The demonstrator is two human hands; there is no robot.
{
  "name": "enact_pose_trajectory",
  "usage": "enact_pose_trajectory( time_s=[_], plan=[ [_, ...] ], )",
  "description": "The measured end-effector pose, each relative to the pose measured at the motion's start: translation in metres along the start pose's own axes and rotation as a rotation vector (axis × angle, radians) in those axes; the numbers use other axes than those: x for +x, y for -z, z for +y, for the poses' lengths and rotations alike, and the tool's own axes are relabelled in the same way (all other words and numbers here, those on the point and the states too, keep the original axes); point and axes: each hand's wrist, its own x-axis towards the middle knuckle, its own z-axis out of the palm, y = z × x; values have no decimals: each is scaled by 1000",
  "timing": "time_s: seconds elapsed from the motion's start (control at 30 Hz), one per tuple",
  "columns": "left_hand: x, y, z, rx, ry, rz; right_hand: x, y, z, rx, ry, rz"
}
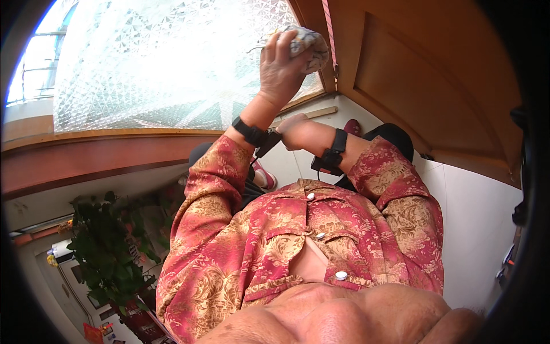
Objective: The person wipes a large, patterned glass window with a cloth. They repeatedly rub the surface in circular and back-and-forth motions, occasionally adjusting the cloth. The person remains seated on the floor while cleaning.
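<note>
My left hand [281,64] is raised, its fingers and thumb closed around a bunched, patterned grey cloth [313,47]. The cloth is in front of the right part of a patterned glass pane [172,64] in a wooden frame; whether it touches the glass cannot be told. Lower down, my right hand [294,131] is bent at the wrist and somewhat blurred. It lies close to the black strap device on my left wrist, near the foot of the frame. Its fingers are mostly hidden, so its grip cannot be judged.
A panelled wooden door [421,81] stands at the right. A wooden strip [322,112] lies by the frame's lower corner, above pale floor tiles [468,215]. A reddish ledge [107,157] runs below the pane. A leafy plant [107,249] is at lower left.
</note>
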Motion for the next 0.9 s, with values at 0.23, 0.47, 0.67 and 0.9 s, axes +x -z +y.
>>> enact_pose_trajectory(
  time_s=[0.23,0.47,0.67,0.9],
  plan=[
    [-1,-20,-3,208,-180,-185,8,-6,8,-17,-42,-15],
    [-28,0,-20,207,-215,-303,9,1,4,-56,30,13],
    [-80,46,-49,214,-76,-264,3,-2,8,-85,85,142],
    [-90,103,-54,280,107,-113,6,-1,3,-116,13,27]
  ],
)
